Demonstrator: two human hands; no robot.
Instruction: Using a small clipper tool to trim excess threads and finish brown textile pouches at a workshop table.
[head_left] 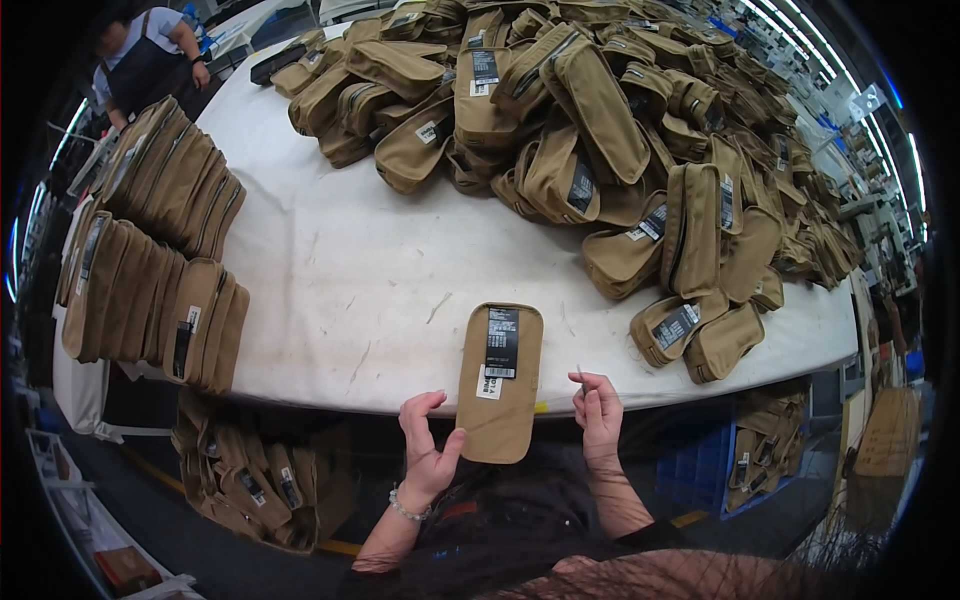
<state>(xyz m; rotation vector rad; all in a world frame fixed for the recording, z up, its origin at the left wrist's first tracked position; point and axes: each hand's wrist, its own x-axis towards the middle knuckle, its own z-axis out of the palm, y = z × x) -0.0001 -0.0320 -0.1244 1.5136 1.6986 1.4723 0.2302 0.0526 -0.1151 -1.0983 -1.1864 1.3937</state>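
A tan fabric pouch [505, 425] with rounded ends lies at the table's front edge, its lower end reaching past the edge toward me. A black printed tag [503, 345] and a white label [489, 385] are on its upper half. My left hand [428, 455], a beaded bracelet at its wrist, is open beside the pouch's left edge. Its thumb is close to the fabric; whether it touches I cannot tell. To the right of the pouch, apart from it, my right hand [598, 415] is closed around a small, thin greyish object whose kind is hidden by the fingers.
A big heap of similar pouches [600, 120] covers the table's far and right side. Neat rows of pouches [150, 290] stand at the left edge. Below are a filled carton [335, 470] and a blue crate [690, 470]. A person [150, 60] stands far left.
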